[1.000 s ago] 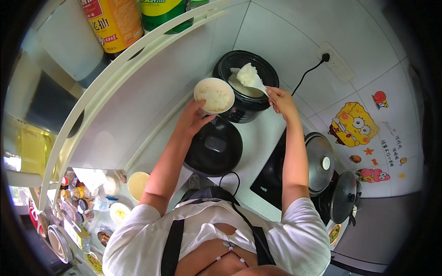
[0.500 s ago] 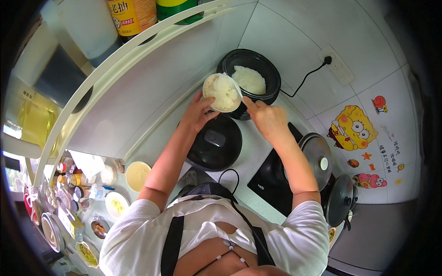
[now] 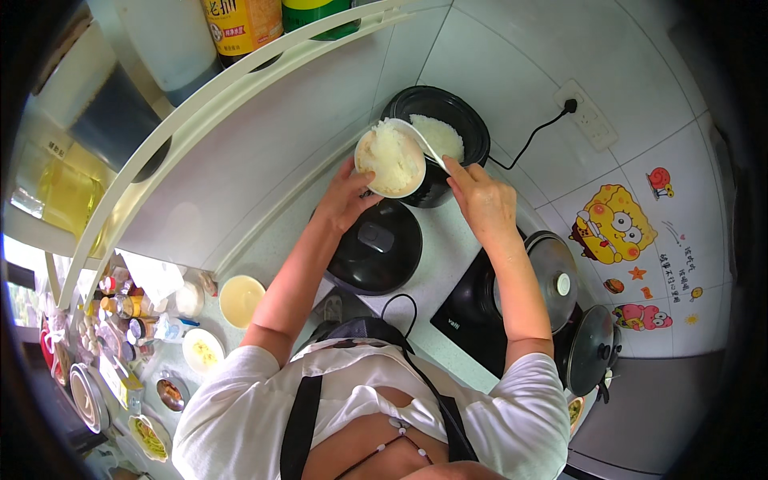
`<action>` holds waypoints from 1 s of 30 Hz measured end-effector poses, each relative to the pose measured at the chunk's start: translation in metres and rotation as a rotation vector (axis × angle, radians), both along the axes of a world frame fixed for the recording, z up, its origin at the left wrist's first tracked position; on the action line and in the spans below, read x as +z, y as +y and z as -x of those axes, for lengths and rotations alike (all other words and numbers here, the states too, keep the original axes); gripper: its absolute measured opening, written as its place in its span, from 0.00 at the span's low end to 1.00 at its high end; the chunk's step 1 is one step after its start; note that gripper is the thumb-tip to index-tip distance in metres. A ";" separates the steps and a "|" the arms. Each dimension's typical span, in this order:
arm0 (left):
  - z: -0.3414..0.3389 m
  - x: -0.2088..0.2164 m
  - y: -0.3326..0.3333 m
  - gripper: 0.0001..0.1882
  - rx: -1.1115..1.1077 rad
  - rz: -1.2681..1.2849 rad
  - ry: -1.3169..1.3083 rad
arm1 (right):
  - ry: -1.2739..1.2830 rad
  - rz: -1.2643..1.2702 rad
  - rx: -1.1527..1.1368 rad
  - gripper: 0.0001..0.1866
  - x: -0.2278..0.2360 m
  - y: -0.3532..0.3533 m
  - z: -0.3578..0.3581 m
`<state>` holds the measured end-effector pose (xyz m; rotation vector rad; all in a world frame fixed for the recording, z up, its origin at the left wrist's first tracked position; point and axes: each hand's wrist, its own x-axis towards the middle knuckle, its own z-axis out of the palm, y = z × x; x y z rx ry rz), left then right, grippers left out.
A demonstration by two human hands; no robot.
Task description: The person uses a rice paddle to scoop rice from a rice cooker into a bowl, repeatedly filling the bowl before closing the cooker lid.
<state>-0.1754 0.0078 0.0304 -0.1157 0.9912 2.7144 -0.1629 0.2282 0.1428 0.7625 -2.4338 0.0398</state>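
Note:
My left hand (image 3: pixel 350 196) grips a small white bowl (image 3: pixel 414 186) by its near-left side, fingers closed on the rim and wall. A mound of cooked white rice (image 3: pixel 390 156) fills much of it. My right hand (image 3: pixel 482 198) is closed round the handle of a white rice paddle (image 3: pixel 430 146), whose blade end reaches the bowl's upper rim. Just behind the bowl stands the open black rice cooker (image 3: pixel 478 120), with more rice (image 3: pixel 441 138) inside. The bowl covers part of the cooker's near-left edge.
A black domed lid (image 3: pixel 376 254) lies on the counter below the bowl. To the right are a black cooktop (image 3: pixel 464 308) and two lidded pans (image 3: pixel 548 276). A bottle shelf (image 3: pixel 192 112) curves along the upper left. An empty-looking cream bowl (image 3: pixel 242 302) and several dishes stand left.
My right hand has moved slightly right and down, and the white paddle now shows more of its length at the bowl's rim. The bowl has shifted slightly right in my left hand.

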 end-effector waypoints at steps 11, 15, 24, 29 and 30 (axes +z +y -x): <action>-0.003 0.002 0.004 0.35 -0.031 0.030 -0.091 | 0.074 -0.100 0.165 0.23 -0.011 -0.001 -0.008; -0.004 0.003 0.002 0.34 -0.031 0.045 -0.127 | -0.091 -0.039 0.116 0.20 -0.002 -0.001 -0.007; 0.001 -0.004 0.000 0.29 0.040 0.059 -0.155 | -0.465 0.241 0.049 0.15 -0.015 0.003 -0.006; -0.001 -0.008 0.005 0.28 0.084 -0.009 -0.157 | -0.588 0.490 0.016 0.14 -0.011 0.011 -0.001; 0.001 -0.010 0.007 0.28 0.096 -0.031 -0.148 | -0.573 0.480 0.011 0.14 -0.014 0.012 -0.002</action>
